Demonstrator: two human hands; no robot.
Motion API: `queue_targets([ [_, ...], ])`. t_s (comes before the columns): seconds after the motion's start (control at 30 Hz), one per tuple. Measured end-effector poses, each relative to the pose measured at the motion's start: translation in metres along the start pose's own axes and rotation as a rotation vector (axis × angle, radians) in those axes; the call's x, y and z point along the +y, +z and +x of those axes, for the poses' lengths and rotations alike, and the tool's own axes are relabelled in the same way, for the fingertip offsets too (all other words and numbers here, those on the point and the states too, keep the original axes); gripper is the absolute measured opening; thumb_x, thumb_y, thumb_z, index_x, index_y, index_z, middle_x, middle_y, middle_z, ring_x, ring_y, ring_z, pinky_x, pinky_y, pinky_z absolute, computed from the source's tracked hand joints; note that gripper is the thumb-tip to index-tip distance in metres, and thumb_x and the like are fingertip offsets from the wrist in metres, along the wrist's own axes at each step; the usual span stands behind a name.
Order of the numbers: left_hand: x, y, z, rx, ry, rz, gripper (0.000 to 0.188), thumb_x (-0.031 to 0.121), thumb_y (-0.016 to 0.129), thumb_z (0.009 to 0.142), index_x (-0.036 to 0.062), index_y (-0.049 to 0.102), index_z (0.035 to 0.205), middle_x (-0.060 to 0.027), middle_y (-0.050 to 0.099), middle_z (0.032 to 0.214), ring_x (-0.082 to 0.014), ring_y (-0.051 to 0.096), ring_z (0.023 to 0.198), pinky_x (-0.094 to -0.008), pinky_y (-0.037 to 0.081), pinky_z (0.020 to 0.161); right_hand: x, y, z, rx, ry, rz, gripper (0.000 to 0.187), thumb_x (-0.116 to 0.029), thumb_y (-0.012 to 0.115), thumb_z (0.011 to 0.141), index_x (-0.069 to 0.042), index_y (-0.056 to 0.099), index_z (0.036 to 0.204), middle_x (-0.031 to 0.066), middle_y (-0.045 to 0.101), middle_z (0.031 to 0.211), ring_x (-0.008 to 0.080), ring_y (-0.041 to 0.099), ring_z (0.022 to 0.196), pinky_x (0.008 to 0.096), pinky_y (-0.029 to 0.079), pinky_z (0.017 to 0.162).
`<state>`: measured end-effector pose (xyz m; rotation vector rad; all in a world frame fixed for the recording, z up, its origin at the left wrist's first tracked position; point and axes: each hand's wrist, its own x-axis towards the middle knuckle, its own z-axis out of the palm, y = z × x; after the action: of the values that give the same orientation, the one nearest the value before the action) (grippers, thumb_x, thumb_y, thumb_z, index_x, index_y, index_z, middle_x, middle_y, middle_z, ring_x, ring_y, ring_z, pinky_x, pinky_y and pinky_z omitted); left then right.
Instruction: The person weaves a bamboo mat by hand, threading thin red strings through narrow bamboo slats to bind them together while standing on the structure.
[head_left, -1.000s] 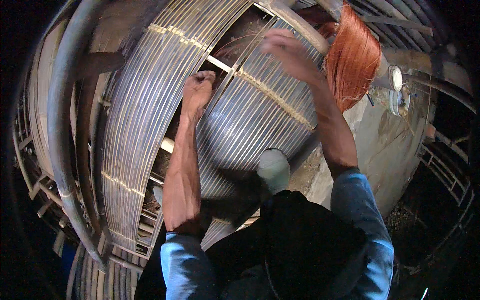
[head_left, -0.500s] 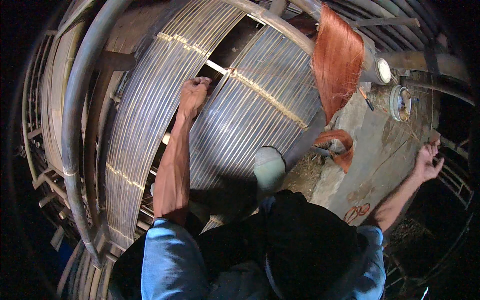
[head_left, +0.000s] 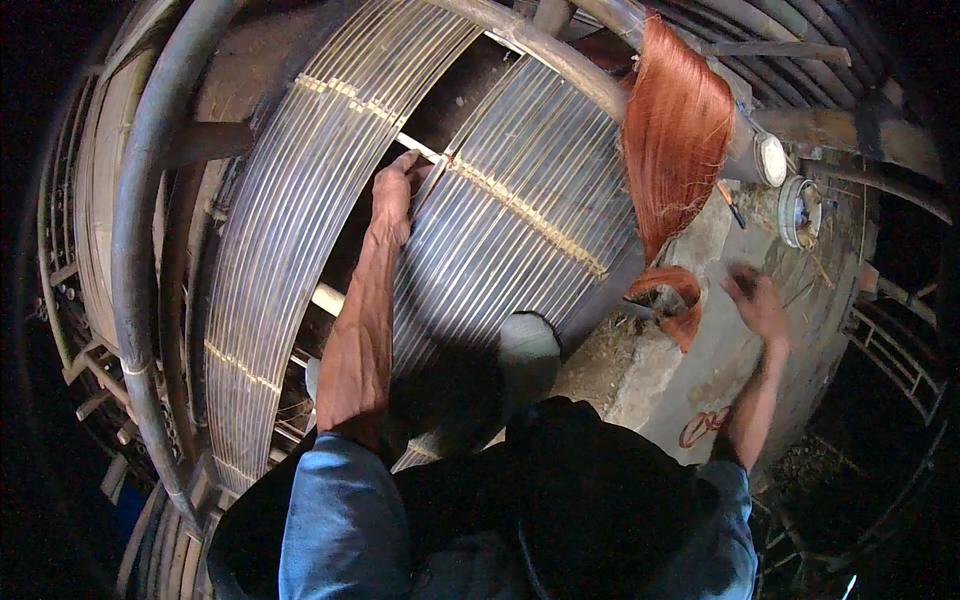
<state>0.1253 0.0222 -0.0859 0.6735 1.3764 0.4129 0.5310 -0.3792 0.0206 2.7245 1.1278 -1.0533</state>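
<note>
Slats tied in rows make two curved panels, the left panel and the right panel, with a dark gap between them. My left hand reaches up in that gap. Its fingers close around the edge slat of the right panel, just below a pale crossbar. A reddish strand shows where the crossbar meets the panel's yellowish binding. Over the grey floor at the right is my right hand. Its fingers are smeared by motion, and nothing can be made out in them.
Reddish-brown fibre hangs over a bamboo pole, with a loop below. A round container and an orange-and-black tool lie at the right. Loose strands rest on the floor. A thick pole stands at the left.
My right hand has swung inward from the far right, toward the hanging fibre. The left hand stays by the crossbar, its fingers now against the right panel's edge. The view has shifted slightly.
</note>
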Motion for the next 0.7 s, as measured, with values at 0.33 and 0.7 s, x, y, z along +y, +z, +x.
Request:
queue_targets([
  [0.33, -0.014, 0.016, 0.000, -0.154, 0.021, 0.251, 0.056, 0.040, 0.046, 0.103, -0.0050, 0.059, 0.134, -0.0208, 0.062, 0.133, -0.0255, 0.057, 0.121, -0.0329, 0.037, 0.108, -0.356, 0.078, 0.232, 0.540, -1.035, 0.077, 0.035, -0.038, 0.063, 0.095, -0.005, 0.073, 0.092, 0.0127, 0.072, 0.097, 0.0311, 0.065, 0.098, 0.0408, 0.047, 0.096],
  [0.7, -0.014, 0.023, 0.006, 0.013, 0.041, 0.644, 0.057, 0.041, 0.043, 0.104, -0.0065, 0.061, 0.130, -0.0192, 0.065, 0.129, -0.0292, 0.057, 0.120, -0.0374, 0.039, 0.106, -0.355, 0.103, 0.251, 0.436, -0.926, -0.118, 0.042, -0.034, 0.055, 0.086, -0.002, 0.071, 0.064, 0.0163, 0.071, 0.074, 0.0315, 0.063, 0.084, 0.0442, 0.042, 0.092],
])
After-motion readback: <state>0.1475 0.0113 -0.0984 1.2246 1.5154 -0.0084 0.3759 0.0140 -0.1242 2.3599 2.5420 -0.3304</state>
